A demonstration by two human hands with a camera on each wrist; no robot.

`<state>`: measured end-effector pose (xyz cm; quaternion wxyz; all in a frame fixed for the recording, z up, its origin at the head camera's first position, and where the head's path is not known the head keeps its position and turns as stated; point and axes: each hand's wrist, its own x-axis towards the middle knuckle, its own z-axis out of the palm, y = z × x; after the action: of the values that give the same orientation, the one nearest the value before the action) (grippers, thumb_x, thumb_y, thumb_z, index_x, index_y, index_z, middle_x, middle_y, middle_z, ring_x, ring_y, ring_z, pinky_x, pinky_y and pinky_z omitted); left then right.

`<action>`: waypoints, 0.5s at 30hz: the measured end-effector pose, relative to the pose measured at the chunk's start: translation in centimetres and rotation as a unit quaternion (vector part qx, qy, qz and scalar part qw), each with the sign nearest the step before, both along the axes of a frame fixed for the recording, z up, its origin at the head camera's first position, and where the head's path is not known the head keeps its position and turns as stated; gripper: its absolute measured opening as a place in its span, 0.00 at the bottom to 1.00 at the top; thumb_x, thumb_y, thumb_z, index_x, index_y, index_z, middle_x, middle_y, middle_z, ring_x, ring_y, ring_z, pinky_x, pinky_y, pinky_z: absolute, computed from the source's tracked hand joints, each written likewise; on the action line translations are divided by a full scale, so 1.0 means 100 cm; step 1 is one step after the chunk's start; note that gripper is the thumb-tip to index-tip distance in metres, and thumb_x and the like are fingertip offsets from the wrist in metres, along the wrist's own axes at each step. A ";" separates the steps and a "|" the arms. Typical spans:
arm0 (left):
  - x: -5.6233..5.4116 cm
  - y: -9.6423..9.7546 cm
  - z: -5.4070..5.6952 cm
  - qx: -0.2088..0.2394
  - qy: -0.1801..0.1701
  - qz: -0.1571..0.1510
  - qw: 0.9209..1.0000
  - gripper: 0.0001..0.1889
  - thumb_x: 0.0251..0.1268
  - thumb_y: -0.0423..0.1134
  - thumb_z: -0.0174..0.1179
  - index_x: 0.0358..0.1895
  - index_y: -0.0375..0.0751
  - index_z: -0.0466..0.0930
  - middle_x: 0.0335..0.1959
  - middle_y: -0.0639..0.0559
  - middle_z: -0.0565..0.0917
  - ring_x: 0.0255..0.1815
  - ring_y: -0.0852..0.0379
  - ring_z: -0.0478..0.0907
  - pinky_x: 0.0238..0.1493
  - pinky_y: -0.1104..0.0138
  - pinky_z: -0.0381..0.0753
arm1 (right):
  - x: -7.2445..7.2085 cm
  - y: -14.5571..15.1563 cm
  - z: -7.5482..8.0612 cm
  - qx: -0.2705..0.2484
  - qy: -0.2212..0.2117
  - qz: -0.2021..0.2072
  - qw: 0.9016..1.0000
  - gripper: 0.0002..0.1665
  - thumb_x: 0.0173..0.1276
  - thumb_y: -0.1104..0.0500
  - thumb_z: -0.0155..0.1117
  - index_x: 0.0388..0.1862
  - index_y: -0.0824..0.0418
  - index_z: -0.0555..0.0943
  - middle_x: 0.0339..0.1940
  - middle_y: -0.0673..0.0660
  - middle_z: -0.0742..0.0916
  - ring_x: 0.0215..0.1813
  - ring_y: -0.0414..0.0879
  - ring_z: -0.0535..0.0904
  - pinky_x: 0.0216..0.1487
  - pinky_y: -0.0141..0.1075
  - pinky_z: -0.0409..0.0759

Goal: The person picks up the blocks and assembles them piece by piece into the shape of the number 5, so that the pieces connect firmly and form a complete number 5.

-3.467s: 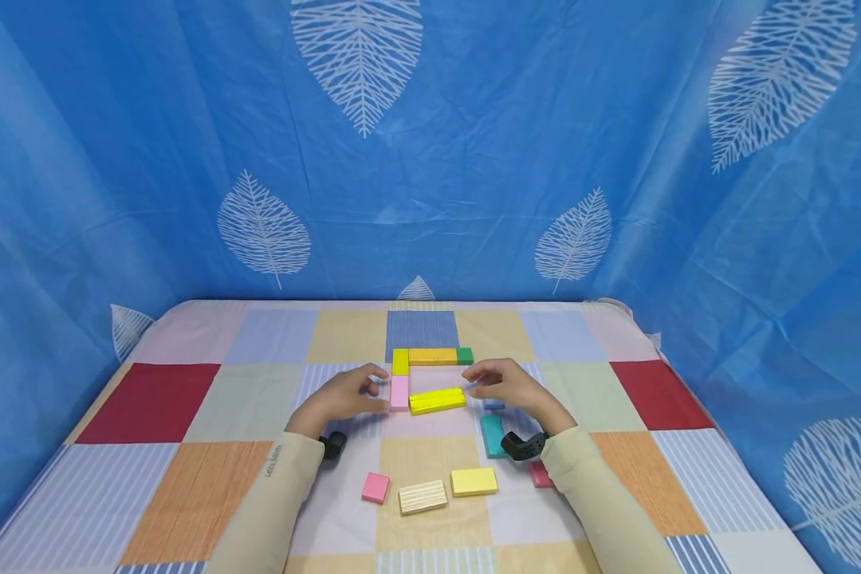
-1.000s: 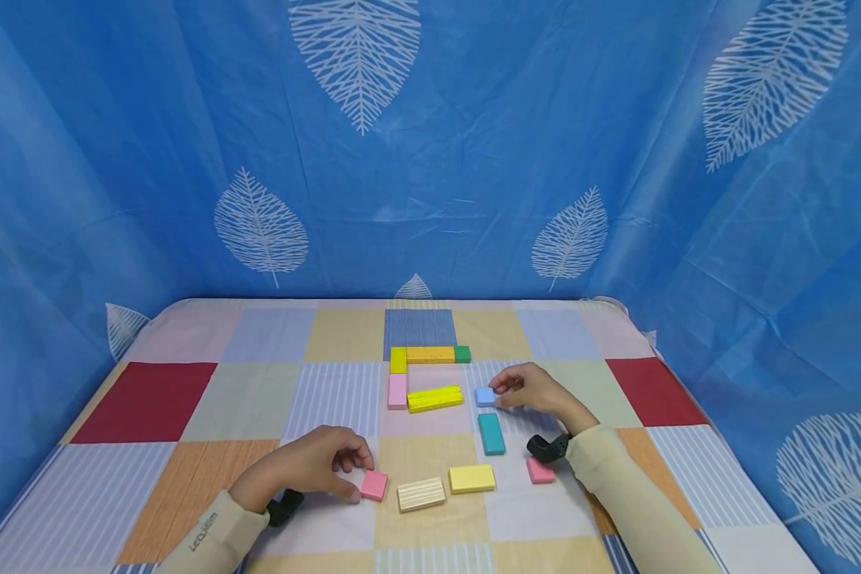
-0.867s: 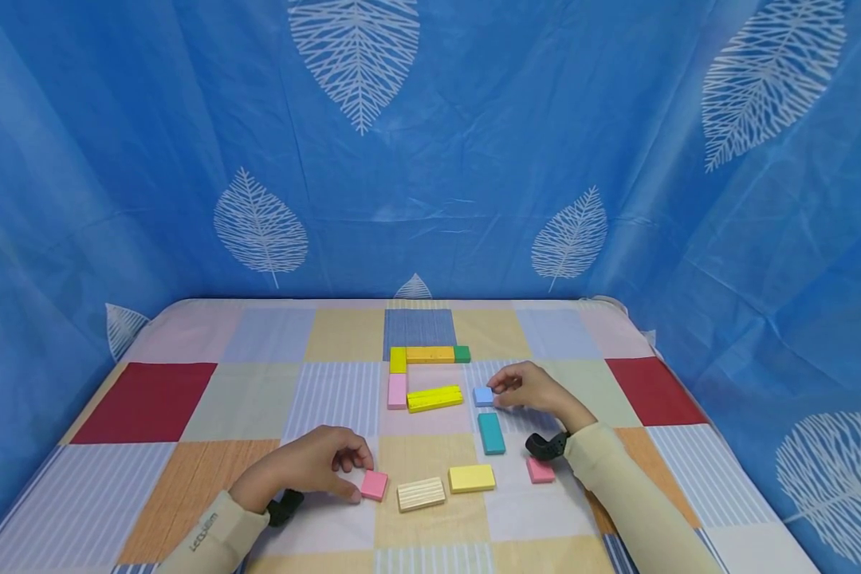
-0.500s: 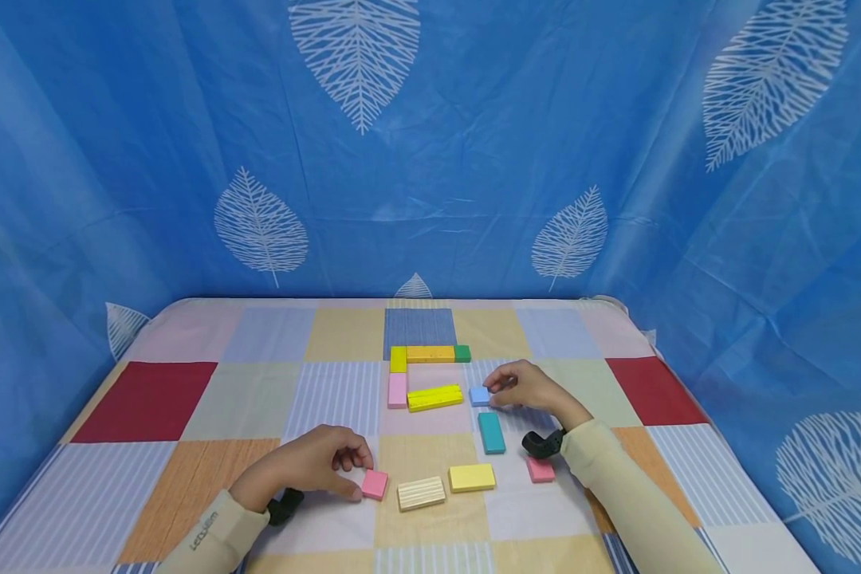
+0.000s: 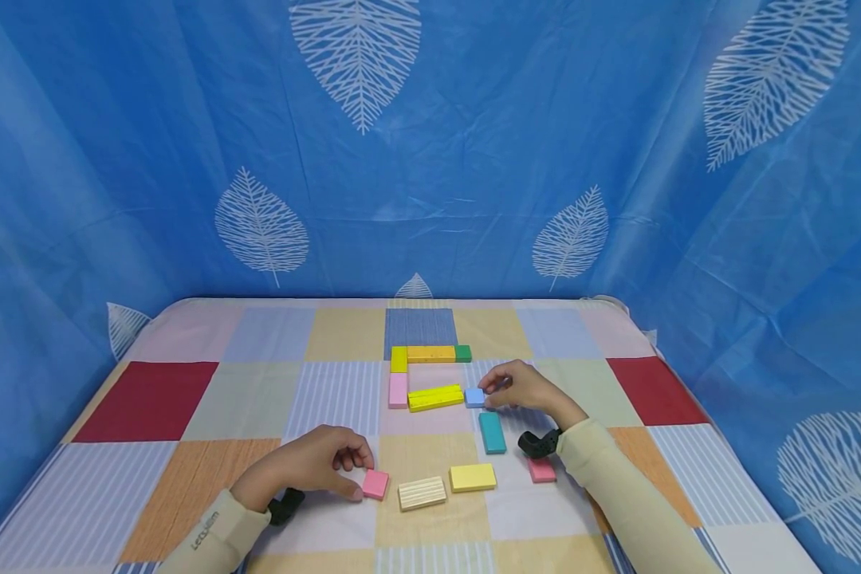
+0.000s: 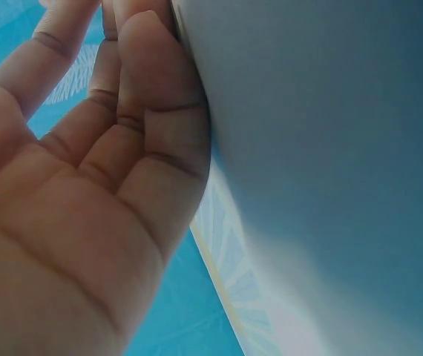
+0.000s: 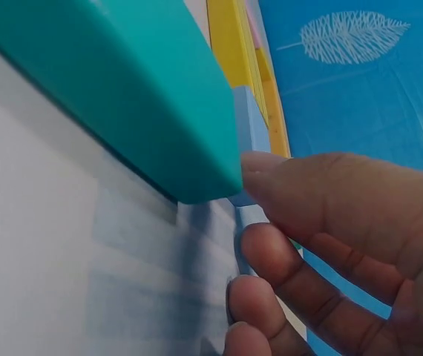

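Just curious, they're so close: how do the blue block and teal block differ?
The blue block is short, nearly square; the teal block is longer. The right hand holds the blue block, while no hand holds the teal block. Both are plain-coloured.

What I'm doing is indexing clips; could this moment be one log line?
left hand: at pink block, grip unclear | right hand: pinching blue block | blue block: beside bright-yellow bar | teal block: on cloth

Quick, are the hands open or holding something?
Left hand: by the pink square block; can't tell if it's holding it.
Right hand: closed, holding the light blue square block.
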<state>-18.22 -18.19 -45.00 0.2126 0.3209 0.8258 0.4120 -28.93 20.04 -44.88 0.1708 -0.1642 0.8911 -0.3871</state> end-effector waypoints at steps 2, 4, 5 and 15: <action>0.000 0.000 0.000 0.000 0.000 0.000 1.000 0.13 0.60 0.34 0.81 0.43 0.42 0.87 0.35 0.61 0.80 0.35 0.67 0.72 0.38 0.70 0.76 | 0.000 -0.001 0.000 -0.001 -0.002 -0.001 1.000 0.12 0.67 0.66 0.78 0.49 0.67 0.90 0.39 0.54 0.88 0.35 0.46 0.77 0.34 0.36 0.78; 0.000 0.001 0.001 0.001 -0.001 0.000 1.000 0.12 0.60 0.34 0.81 0.43 0.42 0.87 0.35 0.61 0.80 0.35 0.66 0.72 0.38 0.70 0.76 | 0.001 -0.001 0.000 -0.001 0.000 0.004 1.000 0.12 0.67 0.66 0.78 0.49 0.67 0.89 0.39 0.55 0.88 0.36 0.47 0.77 0.34 0.35 0.78; 0.000 0.001 0.001 0.001 -0.001 0.000 1.000 0.12 0.60 0.33 0.81 0.43 0.42 0.87 0.35 0.61 0.80 0.35 0.66 0.72 0.38 0.70 0.76 | 0.001 -0.001 0.000 -0.001 0.001 0.008 1.000 0.12 0.67 0.66 0.78 0.49 0.67 0.89 0.39 0.55 0.88 0.36 0.47 0.77 0.34 0.35 0.78; 0.001 0.001 0.000 -0.002 -0.003 0.003 1.000 0.13 0.60 0.33 0.81 0.43 0.42 0.87 0.34 0.61 0.79 0.35 0.66 0.71 0.38 0.69 0.75 | 0.001 0.000 0.000 -0.010 0.016 0.028 0.999 0.11 0.66 0.67 0.79 0.46 0.67 0.89 0.38 0.54 0.88 0.41 0.47 0.79 0.44 0.37 0.79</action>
<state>-18.15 -18.12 -45.03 0.2148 0.3165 0.8271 0.4119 -28.82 20.05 -44.90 0.1657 -0.1965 0.8850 -0.3882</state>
